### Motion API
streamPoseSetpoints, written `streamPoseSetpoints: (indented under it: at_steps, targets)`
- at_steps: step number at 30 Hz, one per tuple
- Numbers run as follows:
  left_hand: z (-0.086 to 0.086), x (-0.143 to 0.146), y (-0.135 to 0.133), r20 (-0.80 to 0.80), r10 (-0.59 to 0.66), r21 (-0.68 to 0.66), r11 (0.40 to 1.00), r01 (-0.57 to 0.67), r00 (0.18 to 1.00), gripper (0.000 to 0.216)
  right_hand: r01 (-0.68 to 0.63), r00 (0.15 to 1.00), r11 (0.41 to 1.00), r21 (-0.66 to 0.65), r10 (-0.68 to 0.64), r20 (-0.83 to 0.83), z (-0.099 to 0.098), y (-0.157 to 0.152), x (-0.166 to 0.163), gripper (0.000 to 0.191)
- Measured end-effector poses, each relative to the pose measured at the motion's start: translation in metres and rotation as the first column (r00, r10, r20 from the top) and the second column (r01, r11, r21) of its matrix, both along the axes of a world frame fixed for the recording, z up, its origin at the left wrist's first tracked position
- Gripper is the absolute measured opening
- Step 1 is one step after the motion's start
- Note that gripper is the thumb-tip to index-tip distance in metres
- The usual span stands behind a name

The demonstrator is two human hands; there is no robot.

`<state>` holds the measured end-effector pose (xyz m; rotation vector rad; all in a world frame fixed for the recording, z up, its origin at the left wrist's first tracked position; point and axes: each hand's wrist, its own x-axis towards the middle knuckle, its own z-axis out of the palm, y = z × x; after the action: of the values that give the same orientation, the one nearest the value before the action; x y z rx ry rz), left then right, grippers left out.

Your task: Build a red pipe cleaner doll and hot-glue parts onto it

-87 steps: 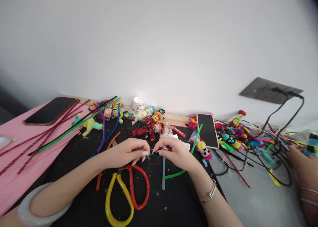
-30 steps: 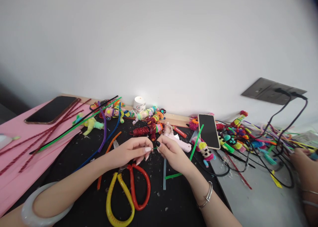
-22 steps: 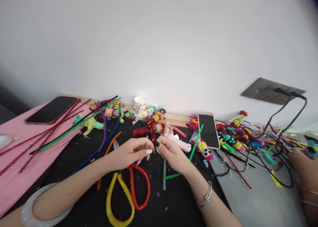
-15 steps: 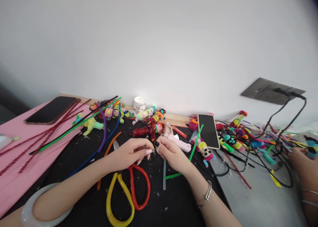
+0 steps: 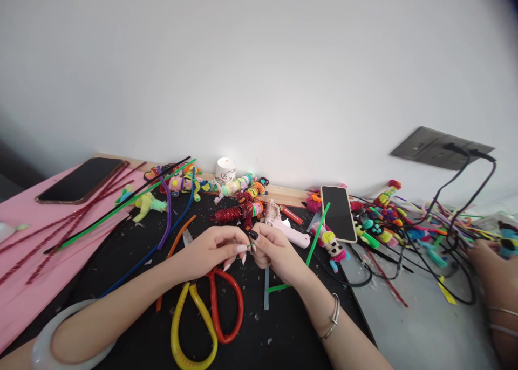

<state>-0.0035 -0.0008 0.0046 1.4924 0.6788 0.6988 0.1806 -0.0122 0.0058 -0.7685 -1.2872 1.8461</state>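
My left hand (image 5: pixel 218 249) and my right hand (image 5: pixel 275 248) meet over the black work surface (image 5: pixel 283 332). Fingertips of both pinch a tiny green piece (image 5: pixel 250 244), seemingly pipe cleaner, mostly covered by the fingers. Just below my left hand lie scissors (image 5: pixel 227 305) with one yellow and one red handle, their blades partly hidden under it. A bent green pipe cleaner (image 5: pixel 318 238) runs beside my right wrist, near a clear glue stick (image 5: pixel 266 290). Behind my right hand rests a pale pink glue gun (image 5: pixel 289 231).
Pipe cleaner figures (image 5: pixel 232 213) and a paper cup (image 5: pixel 225 169) line the wall. Phones lie left (image 5: pixel 84 180) and right (image 5: pixel 339 213). Red tinsel stems (image 5: pixel 76 219) cross pink paper (image 5: pixel 24 305). Black cables (image 5: pixel 439 189) hang over piled figures; another person's hand (image 5: pixel 483 259) is far right.
My right thumb and fingers have shifted slightly around the green piece, the hand curling more tightly. The whole view has drifted a little; the objects on the table stay put.
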Motion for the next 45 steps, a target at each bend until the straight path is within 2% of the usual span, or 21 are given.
streamPoseSetpoints:
  at_steps: [13,20,24,27,30,33,35,38,42,45]
  targets:
    - [0.0,0.0,-0.001,0.018,-0.009,0.008,1.0,0.009,1.0,0.015,-0.059,0.989,0.993,-0.106,0.044,-0.139,-0.001,-0.001,-0.003,0.032]
    - [-0.001,-0.001,-0.002,-0.036,-0.025,0.03,0.999,0.026,0.999,0.016,-0.13,0.985,0.978,-0.16,0.109,-0.131,0.001,-0.001,-0.001,0.035]
    - [0.0,-0.001,-0.002,-0.114,-0.006,0.095,0.995,0.017,0.994,0.015,-0.124,0.99,0.982,-0.142,0.113,-0.081,0.002,-0.001,0.001,0.036]
    - [0.003,-0.001,-0.002,-0.189,0.043,0.184,0.983,-0.008,0.981,0.019,-0.025,0.999,0.999,-0.044,0.026,0.019,0.0,0.001,0.001,0.035]
    - [0.006,-0.002,-0.001,-0.242,0.095,0.249,0.968,-0.033,0.966,0.02,0.089,0.971,0.973,0.213,-0.132,0.198,-0.001,0.002,0.003,0.029]
    - [0.008,-0.004,-0.001,-0.268,0.172,0.298,0.951,-0.088,0.948,0.023,0.097,0.85,0.839,0.536,-0.35,0.395,0.002,0.003,0.005,0.023]
    - [0.009,-0.005,0.0,-0.274,0.208,0.32,0.941,-0.115,0.939,0.025,0.039,0.77,0.758,0.651,-0.439,0.464,0.005,0.002,0.007,0.019]
    - [0.01,-0.005,0.0,-0.296,0.201,0.332,0.938,-0.097,0.934,0.026,-0.063,0.692,0.71,0.702,-0.476,0.543,0.007,0.0,0.007,0.016]
    - [0.016,-0.003,-0.002,-0.359,0.167,0.374,0.927,-0.022,0.918,0.027,-0.194,0.598,0.682,0.705,-0.488,0.636,0.007,-0.002,0.005,0.012]
    - [0.019,-0.002,-0.004,-0.397,0.169,0.422,0.906,0.016,0.902,0.029,-0.242,0.541,0.661,0.71,-0.515,0.664,0.007,-0.003,0.003,0.011]
